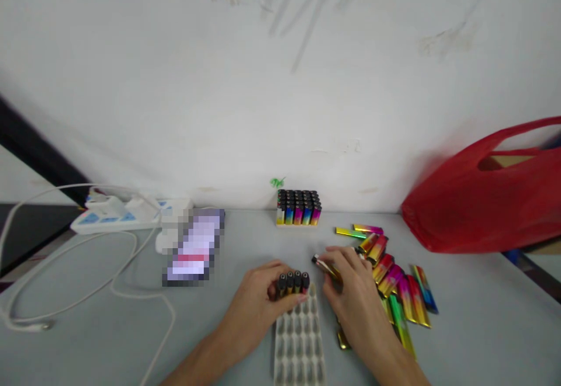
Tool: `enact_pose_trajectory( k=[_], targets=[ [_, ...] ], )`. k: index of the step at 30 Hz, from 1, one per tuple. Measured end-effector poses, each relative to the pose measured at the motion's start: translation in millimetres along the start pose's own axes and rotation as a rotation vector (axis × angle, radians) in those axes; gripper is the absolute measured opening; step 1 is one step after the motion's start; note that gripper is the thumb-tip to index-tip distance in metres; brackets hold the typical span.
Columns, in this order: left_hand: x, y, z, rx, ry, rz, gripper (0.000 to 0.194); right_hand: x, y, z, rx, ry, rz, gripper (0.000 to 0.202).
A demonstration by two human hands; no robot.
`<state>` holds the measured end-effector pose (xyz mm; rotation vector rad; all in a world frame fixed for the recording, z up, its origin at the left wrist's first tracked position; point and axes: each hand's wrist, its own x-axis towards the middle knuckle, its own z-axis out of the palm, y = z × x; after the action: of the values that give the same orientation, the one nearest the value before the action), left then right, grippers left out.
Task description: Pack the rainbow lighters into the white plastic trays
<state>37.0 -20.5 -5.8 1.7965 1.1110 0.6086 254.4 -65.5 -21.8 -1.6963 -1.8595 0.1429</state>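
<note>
My left hand (258, 298) is closed around several upright lighters (293, 282) with black tops, at the far end of a white tray (300, 345) with rows of slots. Whether these lighters sit in the slots or just above them, I cannot tell. To the right of the tray, my right hand (353, 284) pinches a single lighter (326, 266), tilted with its dark top pointing left. Beside and partly beneath that hand lies a loose pile of shiny multicoloured lighters (390, 278). The visible slots nearer to me hold nothing.
A filled block of lighters (298, 208) stands against the wall. A red bag (486, 193) rests at the right. On the left are a phone (195, 246), a power strip (131, 214) and a looping white cable (144, 296).
</note>
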Motion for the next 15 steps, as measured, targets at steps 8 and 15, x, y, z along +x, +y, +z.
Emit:
enact_pose_trajectory(
  k=[8,15],
  targets=[
    [-0.8,-4.3,1.0,-0.021,-0.001,0.01,0.016,0.9,-2.0,1.3,-0.125,-0.027,-0.031,0.034],
    [-1.4,-1.6,-0.1,-0.021,-0.007,0.004,0.014,-3.4,-0.3,3.8,0.046,-0.023,-0.006,0.036]
  ],
)
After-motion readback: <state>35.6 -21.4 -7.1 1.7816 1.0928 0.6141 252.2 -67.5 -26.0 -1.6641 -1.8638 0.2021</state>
